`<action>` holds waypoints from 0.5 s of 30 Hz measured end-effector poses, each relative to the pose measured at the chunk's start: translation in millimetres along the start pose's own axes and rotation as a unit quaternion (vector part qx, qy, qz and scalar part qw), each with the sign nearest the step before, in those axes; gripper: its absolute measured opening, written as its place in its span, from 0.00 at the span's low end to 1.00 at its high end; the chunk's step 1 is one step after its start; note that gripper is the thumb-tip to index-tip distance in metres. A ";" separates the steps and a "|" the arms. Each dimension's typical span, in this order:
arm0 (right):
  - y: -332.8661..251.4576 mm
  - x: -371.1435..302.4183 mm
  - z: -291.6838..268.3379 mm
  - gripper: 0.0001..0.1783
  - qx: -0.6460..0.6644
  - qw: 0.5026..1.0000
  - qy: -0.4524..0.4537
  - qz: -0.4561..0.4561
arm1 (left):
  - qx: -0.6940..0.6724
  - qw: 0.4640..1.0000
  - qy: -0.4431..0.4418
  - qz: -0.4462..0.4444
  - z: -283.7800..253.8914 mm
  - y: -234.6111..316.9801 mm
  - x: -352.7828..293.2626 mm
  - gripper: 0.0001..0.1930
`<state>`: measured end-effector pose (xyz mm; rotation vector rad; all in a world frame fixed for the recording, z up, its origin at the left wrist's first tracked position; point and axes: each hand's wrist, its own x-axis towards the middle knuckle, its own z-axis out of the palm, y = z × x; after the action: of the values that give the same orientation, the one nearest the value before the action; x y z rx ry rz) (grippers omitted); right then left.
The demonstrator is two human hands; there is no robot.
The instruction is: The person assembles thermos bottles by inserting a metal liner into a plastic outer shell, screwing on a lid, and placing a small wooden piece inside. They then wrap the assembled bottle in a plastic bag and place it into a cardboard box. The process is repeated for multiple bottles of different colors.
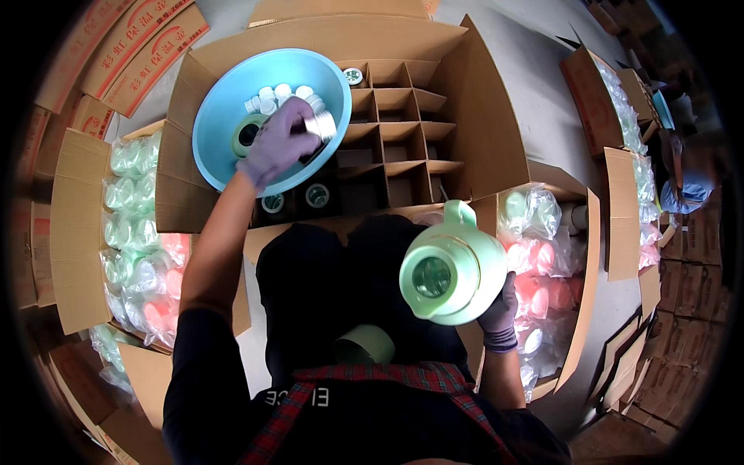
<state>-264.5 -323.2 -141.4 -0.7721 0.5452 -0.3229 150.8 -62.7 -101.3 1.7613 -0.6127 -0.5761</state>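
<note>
A pale green thermos jug (463, 267) with a spout, a handle and an open top is tilted toward me, gripped from below and the side by my gloved right hand (500, 316). Over a light blue basin (209, 128), my gloved left hand (283, 139) has its fingers closed on a white-and-silver round piece (322, 126). Several white stoppers (273, 98) lie in the basin beside that hand. A green ring-shaped part (240, 138) with a dark opening also sits there, partly covered by my wrist. On my lap rests a green cup (364, 345).
The basin stands across a large carton (484, 116) with cardboard dividers; several bottle necks, one a glass-like opening (317, 195), show in its cells. Open cartons of bagged green and pink parts flank me (81, 225) (581, 302). Stacked boxes (147, 58) stand far left; a person (690, 186) is far right.
</note>
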 end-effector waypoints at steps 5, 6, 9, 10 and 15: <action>4.4 5.0 -7.0 0.38 -0.050 0.996 -0.057 -0.040 | 0.181 0.910 -0.056 0.369 47.9 133.4 -152.4 0.25; 1.9 7.8 -6.6 0.38 -0.051 0.995 -0.080 -0.043 | 0.250 0.896 0.001 0.366 66.9 134.4 -163.5 0.28; 2.7 4.3 -13.4 0.38 -0.166 0.980 -0.077 -0.076 | 0.321 0.892 -0.016 0.318 86.3 127.9 -183.6 0.30; 2.9 1.5 -12.8 0.38 -0.176 0.978 -0.069 -0.092 | 0.341 0.886 -0.035 0.311 88.4 127.2 -192.0 0.31; -13.5 -30.5 1.7 0.35 -0.346 0.930 -0.053 -0.112 | 0.310 0.918 -0.014 0.245 113.8 122.6 -213.1 0.38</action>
<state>-289.4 -317.2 -120.0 -1.5364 0.4670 -0.2972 -96.8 -31.4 4.0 2.0648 -1.3173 -0.0445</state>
